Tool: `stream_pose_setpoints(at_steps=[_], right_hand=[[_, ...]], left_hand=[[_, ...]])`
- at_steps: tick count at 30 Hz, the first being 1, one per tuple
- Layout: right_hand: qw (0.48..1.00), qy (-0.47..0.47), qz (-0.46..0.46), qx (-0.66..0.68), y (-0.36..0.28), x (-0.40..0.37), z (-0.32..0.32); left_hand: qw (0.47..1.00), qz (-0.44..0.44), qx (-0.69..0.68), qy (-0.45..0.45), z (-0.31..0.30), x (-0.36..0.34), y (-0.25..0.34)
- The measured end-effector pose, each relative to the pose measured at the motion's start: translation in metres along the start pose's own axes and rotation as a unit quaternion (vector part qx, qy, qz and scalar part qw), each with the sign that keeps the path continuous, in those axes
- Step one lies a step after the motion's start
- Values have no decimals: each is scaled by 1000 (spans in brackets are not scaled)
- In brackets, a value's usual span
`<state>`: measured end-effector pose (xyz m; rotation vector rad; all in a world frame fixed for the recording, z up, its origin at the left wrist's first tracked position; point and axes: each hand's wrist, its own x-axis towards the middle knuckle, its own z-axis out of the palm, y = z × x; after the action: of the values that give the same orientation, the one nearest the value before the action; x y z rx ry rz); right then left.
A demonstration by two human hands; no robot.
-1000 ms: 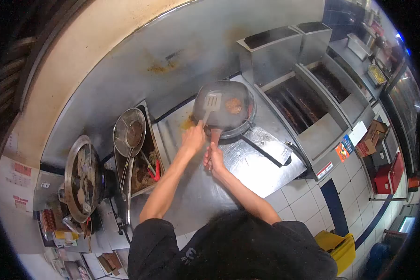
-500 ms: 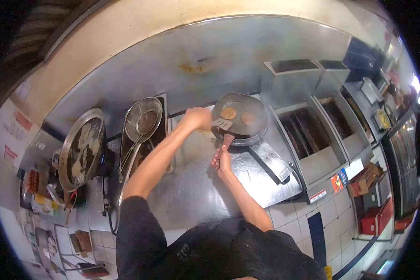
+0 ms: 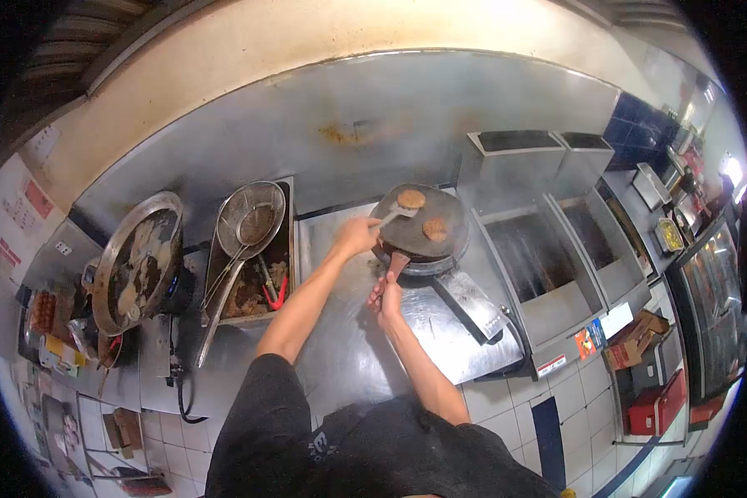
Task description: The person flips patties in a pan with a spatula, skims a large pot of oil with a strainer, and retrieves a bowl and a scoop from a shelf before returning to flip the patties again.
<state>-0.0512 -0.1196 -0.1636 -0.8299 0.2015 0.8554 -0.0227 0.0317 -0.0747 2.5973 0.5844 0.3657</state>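
My left hand (image 3: 355,238) is closed around the handle of a slotted spatula (image 3: 400,212), at the left side of a dark square frying pan (image 3: 407,238). The blade reaches the near edge of the farther browned patty (image 3: 411,199). A second, darker patty (image 3: 434,230) lies flat in the pan, to the right and nearer to me. With fingers wrapped round it, my right hand (image 3: 385,299) grips the pan's brown handle (image 3: 397,264). Beneath the pan is a cooker whose silver control panel (image 3: 471,309) slopes toward me.
Left on the steel counter (image 3: 332,332), a mesh strainer (image 3: 251,220) rests over a tray with red-handled tongs (image 3: 275,290). A wide pan of oil (image 3: 139,266) with frying pieces stands farther left. Deep fryers (image 3: 529,253) adjoin the cooker on the right.
The spatula has swung from the pan's near left to the farther patty, my left hand moving lower and nearer. My right hand stays on the handle. The view has shifted slightly.
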Motion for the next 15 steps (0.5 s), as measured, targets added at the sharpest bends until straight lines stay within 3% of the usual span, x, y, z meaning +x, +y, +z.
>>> stream_pose_setpoints(at_steps=[6, 10, 13, 15], right_hand=[[1000, -25, 7, -7, -4, -2, -1], [1000, -24, -9, 17, 4, 8, -7], [1000, -22, -16, 12, 0, 5, -6], [1000, -14, -10, -9, -3, -1, -2]], left_hand=[[974, 79, 207, 35, -39, -36, -19], [953, 146, 248, 93, -34, -51, -22], [964, 114, 228, 74, -43, -58, 1], [994, -11, 107, -3, -40, -57, 12]])
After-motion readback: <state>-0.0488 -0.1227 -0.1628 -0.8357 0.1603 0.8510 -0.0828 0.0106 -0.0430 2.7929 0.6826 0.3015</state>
